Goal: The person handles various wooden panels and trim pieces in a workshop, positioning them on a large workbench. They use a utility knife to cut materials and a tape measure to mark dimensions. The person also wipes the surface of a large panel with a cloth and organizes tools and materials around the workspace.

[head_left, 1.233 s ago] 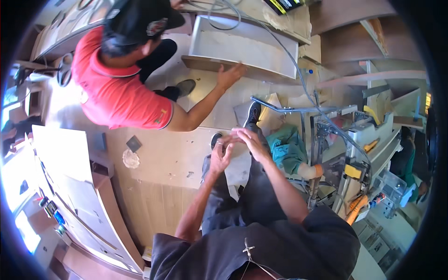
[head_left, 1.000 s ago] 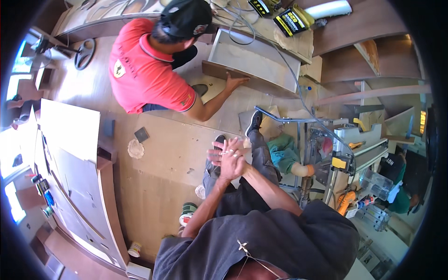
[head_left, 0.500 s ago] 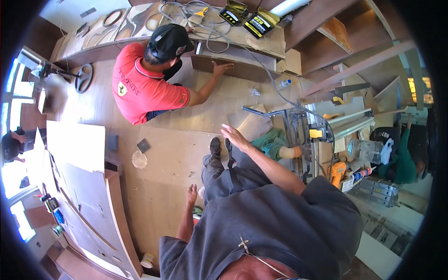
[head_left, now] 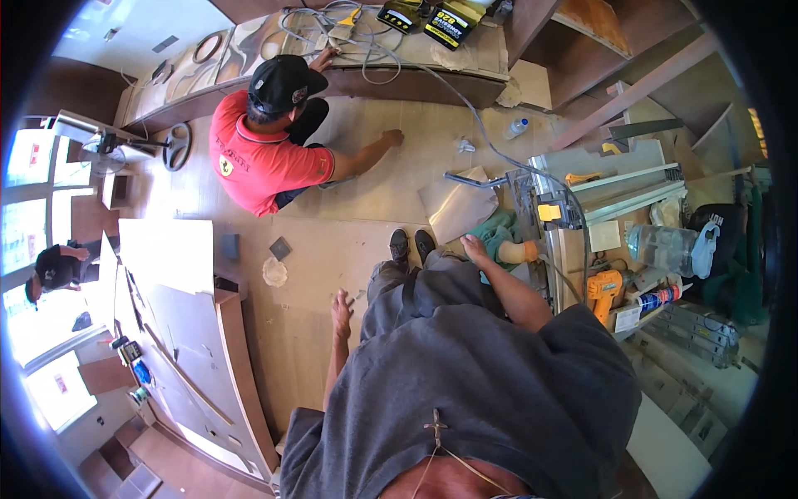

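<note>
Left hand [head_left: 342, 314] is hanging empty, fingers spread; right hand [head_left: 475, 249] is hanging empty, loose, teal cloth [head_left: 499, 231] lying just beyond.

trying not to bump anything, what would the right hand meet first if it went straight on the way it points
Probably the flat tan sheet on the floor, ahead of the right hand; but the hand looks raised and depth is unclear, so it might pass over.
</note>
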The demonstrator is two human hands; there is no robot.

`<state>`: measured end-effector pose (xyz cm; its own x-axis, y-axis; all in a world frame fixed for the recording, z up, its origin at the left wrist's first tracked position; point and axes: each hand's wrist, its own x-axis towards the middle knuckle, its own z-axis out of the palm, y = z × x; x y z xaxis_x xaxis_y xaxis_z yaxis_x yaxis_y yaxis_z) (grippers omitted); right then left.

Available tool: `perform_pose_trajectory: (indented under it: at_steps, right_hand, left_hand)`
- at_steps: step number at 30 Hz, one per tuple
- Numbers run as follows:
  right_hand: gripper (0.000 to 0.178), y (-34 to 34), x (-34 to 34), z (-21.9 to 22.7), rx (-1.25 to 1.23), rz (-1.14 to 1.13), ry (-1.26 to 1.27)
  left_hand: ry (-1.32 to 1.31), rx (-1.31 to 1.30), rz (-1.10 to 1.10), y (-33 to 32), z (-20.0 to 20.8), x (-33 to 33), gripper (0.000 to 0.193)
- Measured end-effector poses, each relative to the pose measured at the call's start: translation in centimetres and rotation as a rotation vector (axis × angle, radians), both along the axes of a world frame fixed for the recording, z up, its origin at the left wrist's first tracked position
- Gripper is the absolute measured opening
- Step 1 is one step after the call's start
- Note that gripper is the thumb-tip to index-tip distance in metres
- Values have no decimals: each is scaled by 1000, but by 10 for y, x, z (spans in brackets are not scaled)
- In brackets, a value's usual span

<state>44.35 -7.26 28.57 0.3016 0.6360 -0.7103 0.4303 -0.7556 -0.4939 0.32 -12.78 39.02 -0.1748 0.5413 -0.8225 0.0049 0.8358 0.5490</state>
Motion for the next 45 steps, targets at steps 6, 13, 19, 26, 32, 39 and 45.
perform_pose_trajectory:
  at_steps: [6,13,19,26,32,39,45]
  right_hand:
    - [44,1,-7,-18,234,185,-44]
    - [51,35,-35,8,62,201,115]
    - [51,60,-66,12,153,276,47]
    - [58,84,-146,17,60,409,-43]
    - [59,93,-264,0,108,518,159]
    - [66,84,-307,18,-92,882,166]
    - [75,108,-365,36,-412,1013,294]
  left_hand:
    - [41,223,36,24,58,16,77]
    - [80,104,98,-52,30,15,74]
    - [399,44,-118,-168,-44,-30,69]
    - [521,207,-148,-222,-101,-96,68]
    - [204,259,653,-231,-85,-145,69]
    - [18,42,968,-215,-44,-197,67]
    - [25,65,973,-199,-43,-222,62]
